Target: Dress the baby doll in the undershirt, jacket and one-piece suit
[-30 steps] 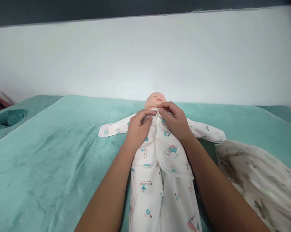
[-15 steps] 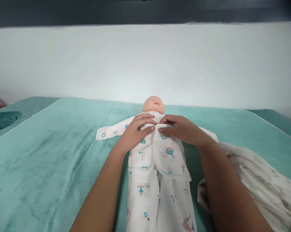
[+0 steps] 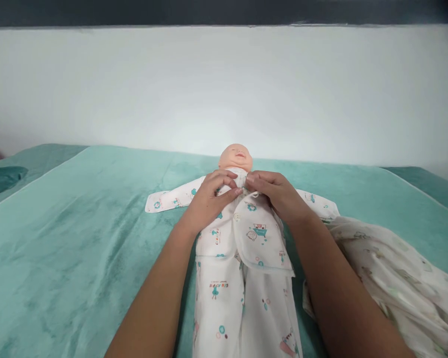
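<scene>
The baby doll point(image 3: 236, 156) lies on its back on the green plush blanket point(image 3: 78, 238), head near the far edge; the right hand point(image 3: 279, 194) pinches the front of its printed jacket point(image 3: 259, 251) below the neck, while the left hand point(image 3: 209, 201) curls fingertips against the opening, its grip not determinable. Risk: the small, partly hidden pinch could slip off the thin fabric, or uneven pulling by the two hands could leave the front panels misaligned.
</scene>
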The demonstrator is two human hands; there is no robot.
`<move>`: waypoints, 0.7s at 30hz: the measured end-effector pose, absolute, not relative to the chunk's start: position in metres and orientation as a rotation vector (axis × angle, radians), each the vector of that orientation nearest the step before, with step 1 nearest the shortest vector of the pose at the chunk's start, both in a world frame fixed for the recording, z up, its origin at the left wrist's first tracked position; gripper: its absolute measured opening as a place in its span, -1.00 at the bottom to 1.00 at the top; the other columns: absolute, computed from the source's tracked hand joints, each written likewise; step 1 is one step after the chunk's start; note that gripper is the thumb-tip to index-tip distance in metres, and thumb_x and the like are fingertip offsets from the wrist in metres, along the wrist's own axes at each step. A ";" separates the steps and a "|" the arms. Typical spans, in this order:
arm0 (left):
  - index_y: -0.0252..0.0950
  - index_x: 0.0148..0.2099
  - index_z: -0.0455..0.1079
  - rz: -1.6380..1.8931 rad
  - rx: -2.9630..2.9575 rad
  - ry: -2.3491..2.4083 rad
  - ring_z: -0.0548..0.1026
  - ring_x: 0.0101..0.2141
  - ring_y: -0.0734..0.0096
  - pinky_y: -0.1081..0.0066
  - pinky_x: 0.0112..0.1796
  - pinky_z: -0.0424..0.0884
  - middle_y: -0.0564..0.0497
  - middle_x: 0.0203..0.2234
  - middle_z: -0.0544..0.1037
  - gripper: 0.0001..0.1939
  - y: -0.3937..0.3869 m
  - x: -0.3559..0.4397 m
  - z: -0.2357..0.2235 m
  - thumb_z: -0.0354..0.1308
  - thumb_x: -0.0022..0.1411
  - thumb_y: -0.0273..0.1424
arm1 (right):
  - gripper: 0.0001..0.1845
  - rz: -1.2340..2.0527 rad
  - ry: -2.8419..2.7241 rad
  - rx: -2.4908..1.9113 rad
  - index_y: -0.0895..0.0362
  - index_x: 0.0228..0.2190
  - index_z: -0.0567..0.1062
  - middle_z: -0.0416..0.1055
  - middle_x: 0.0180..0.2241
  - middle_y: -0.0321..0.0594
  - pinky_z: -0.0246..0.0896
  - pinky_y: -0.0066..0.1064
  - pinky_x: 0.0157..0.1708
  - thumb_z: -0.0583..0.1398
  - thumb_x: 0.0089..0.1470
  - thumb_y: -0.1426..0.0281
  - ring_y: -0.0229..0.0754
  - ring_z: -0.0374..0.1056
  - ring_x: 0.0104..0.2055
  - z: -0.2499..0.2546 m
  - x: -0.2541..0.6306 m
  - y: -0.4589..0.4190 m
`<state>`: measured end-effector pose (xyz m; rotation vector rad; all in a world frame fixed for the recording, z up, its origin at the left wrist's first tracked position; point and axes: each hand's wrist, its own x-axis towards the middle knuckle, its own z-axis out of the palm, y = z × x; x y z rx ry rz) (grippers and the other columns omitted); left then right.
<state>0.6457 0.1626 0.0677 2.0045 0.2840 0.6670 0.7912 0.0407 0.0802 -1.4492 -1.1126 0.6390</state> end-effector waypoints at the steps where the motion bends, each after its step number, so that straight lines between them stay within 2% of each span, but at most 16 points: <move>1: -0.22 -0.33 0.35 0.668 1.985 0.288 0.33 0.13 0.21 0.16 0.15 0.21 0.00 0.05 0.43 -0.82 0.162 0.646 0.068 0.15 0.27 -0.24 | -0.53 0.599 -1.103 -1.439 0.11 -0.64 0.23 0.06 -0.59 -0.39 -0.13 -0.40 -0.51 0.17 0.12 0.09 -0.33 -0.02 -0.52 0.081 0.790 0.041; 3: -0.23 -0.34 0.30 0.662 1.915 0.274 0.33 0.14 0.20 0.15 0.12 0.25 0.00 0.07 0.42 -0.79 0.163 0.643 0.069 0.15 0.27 -0.23 | -0.51 0.514 -1.127 -1.524 0.11 -0.65 0.22 0.09 -0.59 -0.37 -0.09 -0.38 -0.49 0.15 0.15 0.08 -0.31 0.01 -0.51 0.084 0.787 0.041; 5: -0.21 -0.29 0.32 0.631 1.858 0.221 0.29 0.19 0.18 0.17 0.09 0.30 0.00 0.14 0.36 -0.84 0.165 0.637 0.073 0.18 0.25 -0.25 | -0.59 0.403 -1.245 -1.686 0.10 -0.61 0.30 0.19 -0.58 -0.36 -0.04 -0.37 -0.46 0.16 0.15 0.13 -0.28 0.07 -0.49 0.091 0.781 0.038; 7: -0.16 -0.20 0.39 0.511 1.899 0.140 0.18 0.27 0.13 0.19 0.07 0.34 0.02 0.25 0.25 -0.88 0.170 0.630 0.079 0.21 0.22 -0.28 | -0.70 0.260 -1.418 -1.784 0.09 -0.56 0.37 0.29 -0.53 -0.33 0.06 -0.34 -0.35 0.19 0.15 0.22 -0.23 0.16 -0.40 0.096 0.773 0.032; 10: -0.09 -0.13 0.49 0.234 2.031 0.057 -0.03 0.36 0.04 0.21 0.04 0.40 0.12 0.36 0.06 -0.81 0.176 0.619 0.088 0.25 0.18 -0.29 | -0.78 0.152 -1.606 -1.749 0.07 -0.52 0.36 0.40 -0.36 -0.27 0.10 -0.27 -0.11 0.23 0.12 0.30 -0.14 0.24 -0.17 0.096 0.762 0.019; 12: -0.07 -0.14 0.52 0.138 2.063 0.026 -0.12 0.38 -0.01 0.22 0.01 0.44 0.18 0.38 -0.01 -0.81 0.178 0.615 0.092 0.26 0.16 -0.28 | -0.80 0.171 -1.626 -1.686 0.07 -0.46 0.34 0.41 -0.22 -0.24 0.11 -0.24 -0.04 0.26 0.09 0.31 -0.10 0.23 -0.07 0.089 0.757 0.010; 14: -0.08 -0.17 0.54 0.117 2.084 0.001 -0.16 0.38 -0.02 0.22 0.00 0.46 0.20 0.39 -0.03 -0.83 0.178 0.613 0.093 0.28 0.14 -0.27 | -0.84 0.210 -1.601 -1.670 0.05 -0.39 0.35 0.40 -0.18 -0.23 0.14 -0.24 -0.05 0.27 0.07 0.33 -0.10 0.24 -0.07 0.083 0.755 0.004; 17: -0.09 -0.24 0.55 0.154 2.098 -0.012 -0.14 0.38 0.00 0.23 -0.02 0.48 0.22 0.38 0.00 -0.88 0.174 0.615 0.092 0.28 0.14 -0.27 | -0.91 0.280 -1.548 -1.746 0.02 -0.30 0.42 0.40 -0.25 -0.25 0.17 -0.29 -0.19 0.22 0.08 0.39 -0.13 0.26 -0.18 0.080 0.754 0.000; 21: -0.12 -0.31 0.53 0.196 2.103 0.009 -0.12 0.38 0.01 0.18 0.00 0.46 0.20 0.36 0.05 -0.93 0.170 0.619 0.089 0.27 0.14 -0.28 | -0.95 0.403 -1.431 -1.734 0.05 -0.35 0.47 0.39 -0.30 -0.27 0.12 -0.37 -0.35 0.22 0.07 0.37 -0.21 0.25 -0.31 0.081 0.754 0.001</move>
